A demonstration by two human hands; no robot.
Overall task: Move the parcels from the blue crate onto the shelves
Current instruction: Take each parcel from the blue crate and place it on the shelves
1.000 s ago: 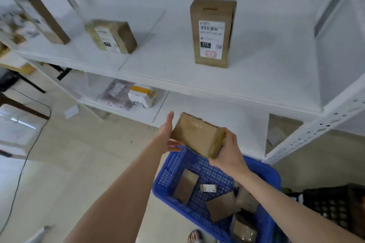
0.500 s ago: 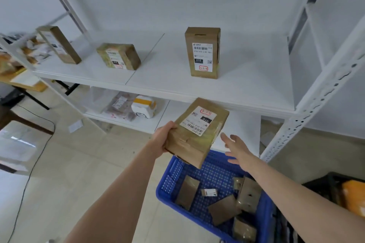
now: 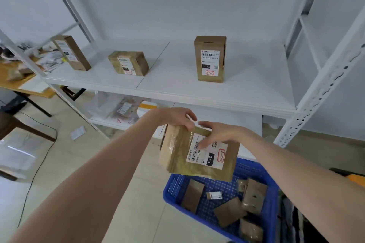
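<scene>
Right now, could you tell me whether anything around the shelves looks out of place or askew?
A loose white slip lies on the floor. On the upper shelf the middle parcel lies flat and skewed, while the right parcel stands upright.

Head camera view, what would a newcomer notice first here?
A brown parcel sits mid-frame, gripped by the left hand and right hand above the blue crate, its white label facing the camera. Behind it, an upright labelled box stands on the white shelf.
</scene>
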